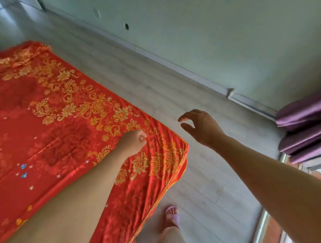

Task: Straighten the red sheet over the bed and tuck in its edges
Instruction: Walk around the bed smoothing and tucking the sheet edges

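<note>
A person stands at the near corner of a low bed (pixel 182 169), where the red sheet (pixel 60 117) with its gold floral border lies spread across the top. The left hand (pixel 134 142), curled into a fist, pinches a bunch of cloth just inside that corner, probably to draw out the diagonal ripples fanning toward the edge. The right hand (pixel 200 126) hovers beyond the corner over the floor (pixel 153 84), fingers (pixel 182 119) spread and holding nothing (seemingly poised to catch the hanging edge). Over the corner the sheet drapes down the bed's side; whether it is tucked under cannot be made out. The far end by the wall (pixel 206 32) looks rumpled and blurred, and the bed's left side is cut off. A slippered foot (pixel 172 214) stands below the corner; purple curtains (pixel 308 126) hang well to its right.
</note>
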Available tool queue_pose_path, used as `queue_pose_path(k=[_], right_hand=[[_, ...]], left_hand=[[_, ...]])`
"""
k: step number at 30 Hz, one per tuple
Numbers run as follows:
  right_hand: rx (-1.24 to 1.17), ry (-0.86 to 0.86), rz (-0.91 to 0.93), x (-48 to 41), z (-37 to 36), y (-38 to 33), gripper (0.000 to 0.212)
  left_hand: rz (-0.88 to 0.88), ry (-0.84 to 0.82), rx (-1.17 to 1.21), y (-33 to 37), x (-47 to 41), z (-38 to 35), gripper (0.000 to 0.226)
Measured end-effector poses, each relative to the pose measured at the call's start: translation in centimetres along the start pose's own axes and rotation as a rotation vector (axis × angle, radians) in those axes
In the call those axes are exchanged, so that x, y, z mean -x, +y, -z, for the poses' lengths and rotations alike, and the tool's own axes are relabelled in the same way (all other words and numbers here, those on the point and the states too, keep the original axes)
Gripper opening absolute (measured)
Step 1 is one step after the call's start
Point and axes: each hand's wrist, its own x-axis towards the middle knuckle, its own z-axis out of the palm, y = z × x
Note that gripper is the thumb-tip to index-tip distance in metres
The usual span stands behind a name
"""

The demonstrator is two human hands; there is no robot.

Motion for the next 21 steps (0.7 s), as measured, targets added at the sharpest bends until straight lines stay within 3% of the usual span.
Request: queue_pose_path(k=[10,14,21], right_hand=[[-0.002,-0.049,0.158,-15.8,6.3,7.9,0.020],[0.030,-0.137,0.290,-23.8,8.8,11.0,0.022],[0.122,-0.301,0.480,-34.5,11.7,13.1,0.021]], left_hand=[[0.116,0.167,0.167,8.5,-14.0,4.1,0.028],[0.274,0.259,0.254,10.1,-18.4,4.5,0.027],[0.569,0.272,0.394,12.1,-22.1,3.2,0.032]])
